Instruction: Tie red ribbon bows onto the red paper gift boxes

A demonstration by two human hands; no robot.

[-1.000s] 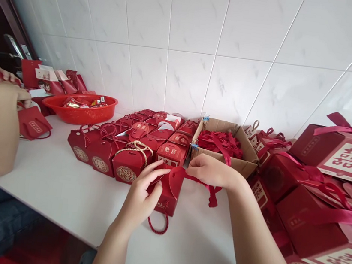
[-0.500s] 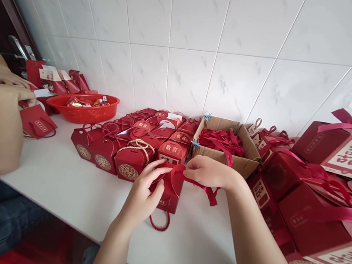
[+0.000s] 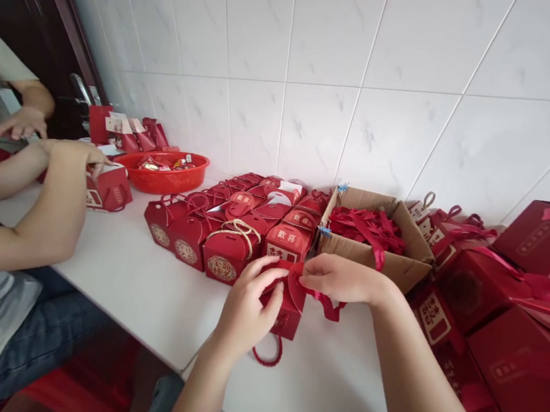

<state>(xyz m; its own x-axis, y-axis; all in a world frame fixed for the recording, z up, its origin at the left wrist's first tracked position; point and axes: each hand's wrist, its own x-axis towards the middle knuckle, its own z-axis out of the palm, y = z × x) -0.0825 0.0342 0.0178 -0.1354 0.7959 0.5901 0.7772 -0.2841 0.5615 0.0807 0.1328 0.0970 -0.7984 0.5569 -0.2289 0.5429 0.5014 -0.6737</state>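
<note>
A red gift box [image 3: 289,316] with a twisted cord handle [image 3: 269,360] hanging at its front stands on the white table before me. My left hand [image 3: 255,298] rests on the left side of its top, thumb and fingers closed around the flaps. At the top's right edge, my right hand [image 3: 331,275] pinches a red ribbon [image 3: 330,306], whose loose end trails right. Its fingertips partly hide the ribbon where it meets the box. Close behind stand several packed red boxes [image 3: 220,258], one with a gold cord.
A cardboard box [image 3: 374,256] of red ribbons stands behind my right hand. Large red gift boxes [image 3: 515,339] are stacked at right. At left are a red plastic basket [image 3: 161,181] of sweets and two co-workers, one handling a red box [image 3: 110,188].
The view has turned left, so everything sits further right and a second co-worker shows. My hands stay at the box top in nearly the same pose. The neighbour's box has turned.
</note>
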